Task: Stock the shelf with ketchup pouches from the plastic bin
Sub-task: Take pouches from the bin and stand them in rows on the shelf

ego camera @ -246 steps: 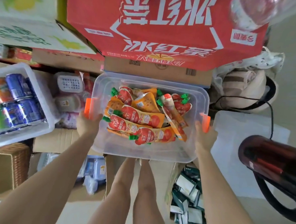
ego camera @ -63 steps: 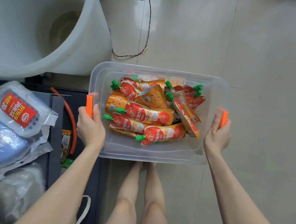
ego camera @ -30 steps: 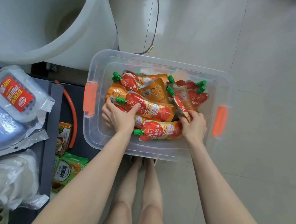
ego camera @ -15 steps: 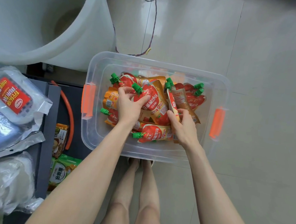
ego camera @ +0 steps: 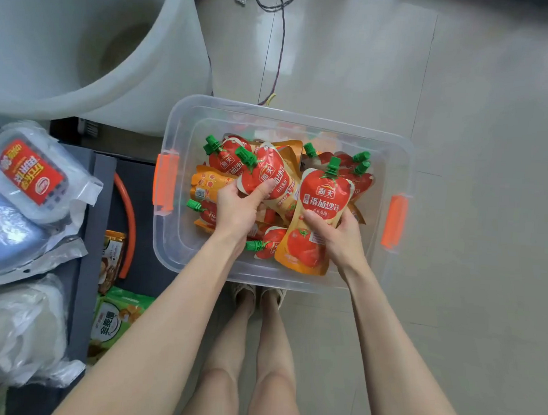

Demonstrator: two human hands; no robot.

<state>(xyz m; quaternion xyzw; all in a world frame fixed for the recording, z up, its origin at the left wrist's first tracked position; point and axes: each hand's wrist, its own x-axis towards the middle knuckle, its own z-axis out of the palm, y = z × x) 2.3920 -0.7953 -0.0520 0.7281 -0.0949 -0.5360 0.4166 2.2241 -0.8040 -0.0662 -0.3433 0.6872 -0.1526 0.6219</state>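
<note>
Head view: ketchup pouch (ego camera: 321, 210) in each hand (ego camera: 341, 236).

A pale tiled floor (ego camera: 463, 90) carries a clear plastic bin (ego camera: 294, 279) with orange handles, set down just in front of the person's feet (ego camera: 258, 295). Behind the bin to the left stands a large white tub (ego camera: 84, 38), and a thin cable (ego camera: 276, 48) trails across the tiles to the bin's far rim. A dark grey shelf (ego camera: 85, 261) stands at the left.
</note>
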